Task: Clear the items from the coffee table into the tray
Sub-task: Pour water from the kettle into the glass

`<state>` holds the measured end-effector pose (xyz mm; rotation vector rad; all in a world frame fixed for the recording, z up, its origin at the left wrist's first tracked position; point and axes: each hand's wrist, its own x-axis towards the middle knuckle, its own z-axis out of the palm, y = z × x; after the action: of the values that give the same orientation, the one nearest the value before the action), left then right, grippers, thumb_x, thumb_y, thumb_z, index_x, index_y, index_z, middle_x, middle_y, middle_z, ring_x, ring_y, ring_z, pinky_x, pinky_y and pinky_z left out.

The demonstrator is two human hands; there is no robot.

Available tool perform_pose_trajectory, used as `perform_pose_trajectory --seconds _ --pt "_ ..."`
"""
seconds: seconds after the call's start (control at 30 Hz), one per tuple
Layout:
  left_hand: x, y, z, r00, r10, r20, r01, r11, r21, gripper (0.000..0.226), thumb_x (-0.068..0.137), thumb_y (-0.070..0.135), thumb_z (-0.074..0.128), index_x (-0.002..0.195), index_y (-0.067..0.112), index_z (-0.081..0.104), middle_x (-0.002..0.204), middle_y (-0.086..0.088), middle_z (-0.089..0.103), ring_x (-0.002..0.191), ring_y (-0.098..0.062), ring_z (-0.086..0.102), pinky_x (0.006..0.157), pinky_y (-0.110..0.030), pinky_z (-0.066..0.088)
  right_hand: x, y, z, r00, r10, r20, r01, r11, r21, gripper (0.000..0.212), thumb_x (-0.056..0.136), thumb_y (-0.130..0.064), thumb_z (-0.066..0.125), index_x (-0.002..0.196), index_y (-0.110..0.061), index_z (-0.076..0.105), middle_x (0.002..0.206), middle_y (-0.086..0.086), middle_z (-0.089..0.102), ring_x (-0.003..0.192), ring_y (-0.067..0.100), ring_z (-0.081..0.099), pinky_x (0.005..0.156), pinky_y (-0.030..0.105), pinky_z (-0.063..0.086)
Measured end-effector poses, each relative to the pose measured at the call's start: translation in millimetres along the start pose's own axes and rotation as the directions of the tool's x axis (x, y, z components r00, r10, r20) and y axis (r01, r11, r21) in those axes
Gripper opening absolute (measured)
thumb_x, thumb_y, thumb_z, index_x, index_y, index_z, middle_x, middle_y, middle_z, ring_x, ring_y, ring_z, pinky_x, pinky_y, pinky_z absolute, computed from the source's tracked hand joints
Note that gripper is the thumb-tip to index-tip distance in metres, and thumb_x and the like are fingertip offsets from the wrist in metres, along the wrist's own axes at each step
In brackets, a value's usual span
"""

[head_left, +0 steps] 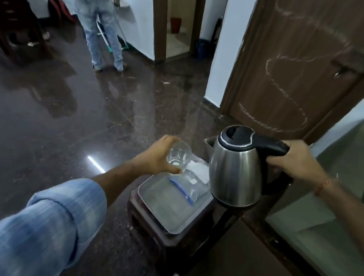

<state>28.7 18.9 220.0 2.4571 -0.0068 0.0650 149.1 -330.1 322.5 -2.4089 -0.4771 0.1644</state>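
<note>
From the head camera, the left hand [155, 155] is wrapped around a clear drinking glass [178, 154], tilted on its side above the far end of the metal tray [160, 205]. The right hand [295, 160] is closed around the black handle of a steel kettle [237, 164], held upright over the tray's right edge — whether its base touches anything is hard to tell. A clear plastic bag [190, 185] lies in the tray, which rests on a small dark tabletop [145, 221].

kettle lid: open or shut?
Shut. The black lid sits flush inside the rim on top of the steel kettle, which the right hand holds upright by its handle over the tray.
</note>
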Motion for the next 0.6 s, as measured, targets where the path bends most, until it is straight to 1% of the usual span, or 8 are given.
perform_pose_trajectory --seconds 0.07,0.13,0.23,0.33,0.4,0.43,0.53,0.6 --pt "5.5 20.3 -10.3 1.0 0.017 -0.003 -0.017 1.0 0.008 0.098 0.061 0.041 0.09 0.142 0.015 0.04 0.132 0.0 0.046 0.117 -0.013 0.045 0.098 -0.024 0.038 -8.7 -20.4 -31.5 0.999 -0.024 0.022 0.025 0.999 -0.047 0.006 0.067 -0.008 0.076 0.069 -0.01 0.071 0.05 0.003 0.068 0.046 0.015 0.066 0.048 0.024 0.051" --pt "10.2 37.2 -15.9 0.999 0.041 -0.003 -0.041 0.999 0.013 0.101 0.06 0.044 0.089 0.143 0.015 0.039 0.135 -0.003 0.046 0.121 -0.018 0.047 0.098 -0.025 0.038 -16.9 -40.0 -57.9 0.998 -0.049 0.038 0.053 0.993 -0.108 0.006 0.066 -0.012 0.076 0.068 -0.011 0.071 0.051 0.007 0.069 0.049 0.023 0.069 0.053 0.03 0.054" --pt "14.6 60.8 -19.8 0.997 0.078 -0.007 -0.078 0.997 0.018 0.104 0.058 0.044 0.09 0.144 0.014 0.04 0.138 -0.003 0.047 0.125 -0.02 0.047 0.102 -0.027 0.04 -27.4 -69.3 -86.0 0.995 -0.078 0.066 0.09 0.976 -0.199 0.009 0.064 -0.015 0.078 0.065 -0.013 0.07 0.052 0.005 0.069 0.047 0.02 0.068 0.05 0.032 0.055" --pt "16.4 82.3 -20.1 0.994 0.11 -0.007 -0.11 0.993 0.05 0.106 0.056 0.045 0.091 0.144 0.014 0.042 0.14 -0.004 0.048 0.126 -0.019 0.048 0.104 -0.027 0.04 -38.6 -95.3 -101.3 0.99 -0.092 0.109 0.121 0.946 -0.3 0.012 0.062 -0.019 0.078 0.064 -0.012 0.069 0.049 0.002 0.067 0.043 0.015 0.066 0.042 0.026 0.05" --pt "15.4 94.9 -18.9 0.991 0.13 0.01 -0.13 0.99 0.058 0.106 0.055 0.045 0.091 0.144 0.013 0.043 0.14 -0.005 0.05 0.126 -0.02 0.049 0.105 -0.029 0.042 -44.9 -107.8 -107.4 0.986 -0.088 0.14 0.131 0.931 -0.34 0.012 0.06 -0.02 0.077 0.063 -0.012 0.069 0.047 0.001 0.066 0.041 0.015 0.064 0.04 0.026 0.049" --pt "14.3 100.3 -17.6 0.99 0.142 0.014 -0.142 0.988 0.057 0.105 0.054 0.044 0.091 0.143 0.013 0.044 0.139 -0.005 0.051 0.126 -0.02 0.05 0.104 -0.028 0.042 -47.6 -113.0 -109.6 0.984 -0.087 0.154 0.138 0.921 -0.363 0.012 0.06 -0.021 0.076 0.063 -0.011 0.068 0.047 0.002 0.066 0.041 0.016 0.064 0.041 0.027 0.05" --pt "9.5 113.9 -12.6 0.986 0.169 0.01 -0.169 0.984 0.054 0.102 0.053 0.044 0.091 0.14 0.012 0.048 0.135 -0.005 0.055 0.121 -0.019 0.054 0.096 -0.021 0.041 -52.0 -125.5 -115.1 0.979 -0.082 0.185 0.157 0.882 -0.444 0.015 0.06 -0.023 0.074 0.063 -0.01 0.068 0.049 0.005 0.067 0.044 0.018 0.065 0.046 0.033 0.055" --pt "6.4 119.5 -9.3 0.985 0.175 0.009 -0.175 0.984 0.032 0.1 0.053 0.042 0.092 0.138 0.011 0.05 0.133 -0.004 0.057 0.118 -0.018 0.056 0.094 -0.021 0.043 -53.2 -132.4 -117.7 0.975 -0.07 0.212 0.166 0.864 -0.476 0.014 0.061 -0.023 0.074 0.062 -0.01 0.068 0.049 0.005 0.067 0.043 0.016 0.064 0.046 0.033 0.055"
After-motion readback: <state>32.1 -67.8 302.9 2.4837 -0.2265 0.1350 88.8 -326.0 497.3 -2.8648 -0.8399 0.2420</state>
